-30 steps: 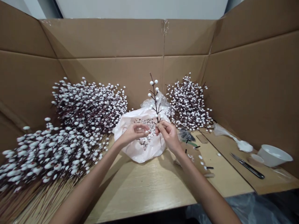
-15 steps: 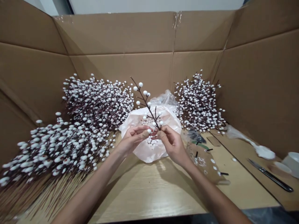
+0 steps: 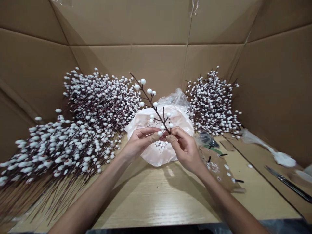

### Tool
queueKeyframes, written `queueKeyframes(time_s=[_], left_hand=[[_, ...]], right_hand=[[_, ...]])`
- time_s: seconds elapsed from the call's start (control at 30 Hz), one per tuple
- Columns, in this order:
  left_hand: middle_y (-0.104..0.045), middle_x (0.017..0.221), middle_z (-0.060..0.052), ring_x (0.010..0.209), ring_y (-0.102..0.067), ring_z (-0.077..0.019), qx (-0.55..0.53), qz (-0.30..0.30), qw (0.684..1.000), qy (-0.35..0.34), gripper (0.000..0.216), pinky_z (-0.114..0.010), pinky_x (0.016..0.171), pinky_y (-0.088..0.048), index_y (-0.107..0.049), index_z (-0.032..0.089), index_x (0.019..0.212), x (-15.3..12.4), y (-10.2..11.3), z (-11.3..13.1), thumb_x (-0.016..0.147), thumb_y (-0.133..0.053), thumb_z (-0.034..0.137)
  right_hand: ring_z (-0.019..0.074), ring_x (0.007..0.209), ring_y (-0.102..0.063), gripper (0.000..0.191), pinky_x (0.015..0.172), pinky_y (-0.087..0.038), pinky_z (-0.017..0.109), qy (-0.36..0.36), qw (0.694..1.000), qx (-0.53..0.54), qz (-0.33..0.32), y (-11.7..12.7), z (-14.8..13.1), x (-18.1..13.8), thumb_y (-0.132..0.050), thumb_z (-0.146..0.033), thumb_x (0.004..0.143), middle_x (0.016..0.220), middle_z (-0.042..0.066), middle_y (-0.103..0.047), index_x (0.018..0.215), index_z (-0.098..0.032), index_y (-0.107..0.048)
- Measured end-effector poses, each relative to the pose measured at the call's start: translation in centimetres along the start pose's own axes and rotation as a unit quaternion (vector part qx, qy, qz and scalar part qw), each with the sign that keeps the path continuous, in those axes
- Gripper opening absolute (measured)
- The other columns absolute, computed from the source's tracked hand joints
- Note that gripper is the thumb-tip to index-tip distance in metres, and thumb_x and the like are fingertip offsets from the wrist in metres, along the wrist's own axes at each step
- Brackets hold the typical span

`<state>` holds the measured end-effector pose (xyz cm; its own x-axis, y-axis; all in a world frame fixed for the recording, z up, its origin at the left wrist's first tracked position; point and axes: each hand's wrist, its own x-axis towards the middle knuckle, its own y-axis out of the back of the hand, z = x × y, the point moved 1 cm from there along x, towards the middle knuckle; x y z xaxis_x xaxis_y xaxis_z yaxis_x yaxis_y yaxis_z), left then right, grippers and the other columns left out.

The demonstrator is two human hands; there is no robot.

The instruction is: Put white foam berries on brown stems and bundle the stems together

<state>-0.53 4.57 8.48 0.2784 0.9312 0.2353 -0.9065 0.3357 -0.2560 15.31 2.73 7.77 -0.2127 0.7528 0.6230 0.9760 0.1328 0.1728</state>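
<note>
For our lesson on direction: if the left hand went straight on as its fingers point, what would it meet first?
The left hand would probably meet the thin, brown, white-berried twig held in the right hand, though depth is unclear.

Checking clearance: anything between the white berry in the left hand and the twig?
Nothing visible. The left hand pinches the white berry close to the twig, near where the right hand grips it; contact is unclear.

Twig (image 3: 159, 112) is dark brown; its berries (image 3: 143, 81), white. Bag (image 3: 157, 159) shows pinkish white. Tabletop (image 3: 151, 201): pale yellow-tan, fine grain. Cardboard wall (image 3: 126, 65): plain brown.
</note>
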Motion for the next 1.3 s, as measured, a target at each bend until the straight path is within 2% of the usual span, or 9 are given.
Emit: queueKeyframes(time_s=[0.3,0.43,0.7,0.97,1.3], left_hand=[[-0.074,0.078,-0.001,0.073,-0.067,-0.0155,0.014,0.017,1.000,0.000,0.021,-0.030,0.080,-0.051,-0.074,0.019,0.075,0.0,0.1,-0.2,0.058,-0.080,0.028],[-0.074,0.077,-0.001,0.072,-0.066,-0.0134,0.031,0.029,0.999,-0.013,0.017,-0.023,0.074,-0.051,-0.074,0.020,0.073,0.0,0.3,-0.2,0.058,-0.081,0.026],[-0.073,0.078,-0.002,0.072,-0.066,-0.0127,0.067,0.001,0.997,-0.035,0.010,-0.022,0.070,-0.053,-0.075,0.020,0.073,-0.2,0.7,0.0,0.064,-0.077,0.020],[-0.071,0.077,0.000,0.072,-0.064,-0.0089,0.096,0.012,0.994,-0.056,0.012,-0.015,0.067,-0.051,-0.076,0.021,0.073,-0.2,0.9,0.0,0.063,-0.077,0.015],[-0.072,0.078,0.000,0.071,-0.065,-0.0093,0.085,-0.011,0.994,-0.065,0.014,-0.016,0.068,-0.054,-0.076,0.024,0.076,-0.2,0.9,0.0,0.065,-0.076,0.017]], right_hand=[[0.0145,0.071,-0.047,0.015,0.065,-0.046,0.028,0.001,1.000,-0.015,0.007,0.1,-0.2,0.1,-0.048,-0.026,0.086,0.076,0.002,-0.048,0.073,-0.019,-0.049],[0.0144,0.073,-0.048,0.013,0.065,-0.045,0.027,-0.001,1.000,-0.030,-0.007,0.2,-0.3,0.1,-0.047,-0.023,0.086,0.078,0.002,-0.048,0.074,-0.019,-0.049],[0.0135,0.074,-0.048,0.013,0.063,-0.041,0.026,0.009,0.998,-0.055,-0.037,0.4,-0.2,0.2,-0.044,-0.017,0.087,0.080,0.002,-0.050,0.077,-0.018,-0.052],[0.0122,0.070,-0.047,0.014,0.060,-0.036,0.025,0.028,0.996,-0.070,-0.039,0.3,-0.5,0.4,-0.045,-0.017,0.087,0.075,0.001,-0.048,0.075,-0.017,-0.053],[0.0147,0.080,-0.049,0.012,0.066,-0.039,0.026,0.031,0.997,-0.049,-0.042,0.5,-0.3,0.5,-0.046,-0.018,0.087,0.085,0.004,-0.050,0.078,-0.017,-0.054]])
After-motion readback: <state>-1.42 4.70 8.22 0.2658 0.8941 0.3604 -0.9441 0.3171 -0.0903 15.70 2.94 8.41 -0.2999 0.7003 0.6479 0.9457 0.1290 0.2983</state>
